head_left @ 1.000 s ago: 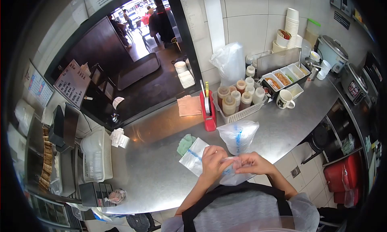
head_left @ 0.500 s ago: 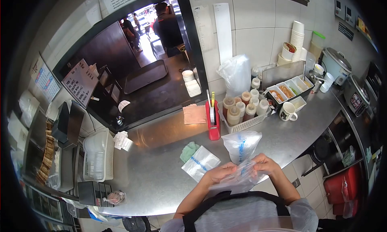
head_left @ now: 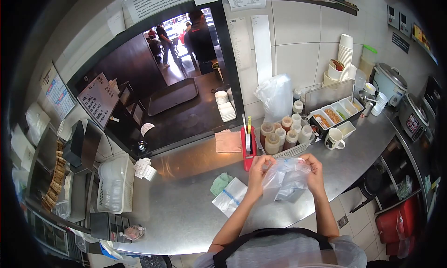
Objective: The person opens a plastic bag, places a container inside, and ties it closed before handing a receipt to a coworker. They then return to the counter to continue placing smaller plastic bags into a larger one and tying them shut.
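Observation:
A clear plastic bag (head_left: 285,179) hangs stretched between my two hands above the steel counter. My left hand (head_left: 260,169) pinches its upper left edge, and my right hand (head_left: 315,171) grips the upper right edge. Blue print shows faintly through the plastic. Whatever stands behind or inside the bag is hard to make out. To the left, a flat folded white bag with a blue stripe (head_left: 231,197) lies on the counter beside a crumpled green cloth (head_left: 220,184).
Beyond my hands stand a red tape dispenser (head_left: 249,151) and a basket of sauce bottles (head_left: 291,151). Further right are a mug (head_left: 334,139) and a topping tray (head_left: 333,117). A pink cloth (head_left: 228,142) lies near the serving window; a white basket of lids (head_left: 116,186) stands left.
Both hands have moved forward and up, spreading the crumpled bag wide between them. The white bag that stood on the counter is now covered by it. The view has tilted slightly.

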The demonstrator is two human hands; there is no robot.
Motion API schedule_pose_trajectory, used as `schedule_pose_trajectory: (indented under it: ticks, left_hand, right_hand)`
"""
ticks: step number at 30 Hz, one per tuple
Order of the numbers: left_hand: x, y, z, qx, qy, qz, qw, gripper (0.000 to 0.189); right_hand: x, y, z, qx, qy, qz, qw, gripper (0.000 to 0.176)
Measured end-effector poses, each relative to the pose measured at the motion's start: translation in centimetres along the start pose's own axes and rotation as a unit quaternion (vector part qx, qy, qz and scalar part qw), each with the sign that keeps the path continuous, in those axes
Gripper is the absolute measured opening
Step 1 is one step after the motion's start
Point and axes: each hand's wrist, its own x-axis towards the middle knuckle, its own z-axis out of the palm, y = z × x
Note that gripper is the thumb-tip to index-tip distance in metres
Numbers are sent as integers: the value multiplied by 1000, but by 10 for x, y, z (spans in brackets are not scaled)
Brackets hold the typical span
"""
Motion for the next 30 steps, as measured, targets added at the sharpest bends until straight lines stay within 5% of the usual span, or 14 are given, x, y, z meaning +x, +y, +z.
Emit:
schedule_pose_trajectory:
  ticks: [4, 11, 14, 17, 21, 30]
  left_hand:
    - [1, -18, 11, 31, 6, 25, 999, 30]
    - [-14, -62, 26, -71, -19, -83, 994, 22]
    - [-17, -76, 26, -83, -39, -81, 992, 23]
    - [-22, -78, 27, -67, -29, -64, 995, 22]
    - [-19, -59, 20, -178, -81, -289, 937, 16]
    - [-36, -90, 43, -178, -30, -335, 925, 14]
  right_hand:
    - [3, 3, -1, 1, 12, 64, 998, 9]
    - [2, 33, -10, -12, -7, 144, 989, 18]
    - [2, 53, -12, -65, -21, 88, 994, 8]
    - [3, 56, -17, 19, -23, 157, 987, 8]
    - [0, 53, -13, -85, -15, 236, 968, 12]
    - [-20, 82, -7, -59, 53, 232, 969, 24]
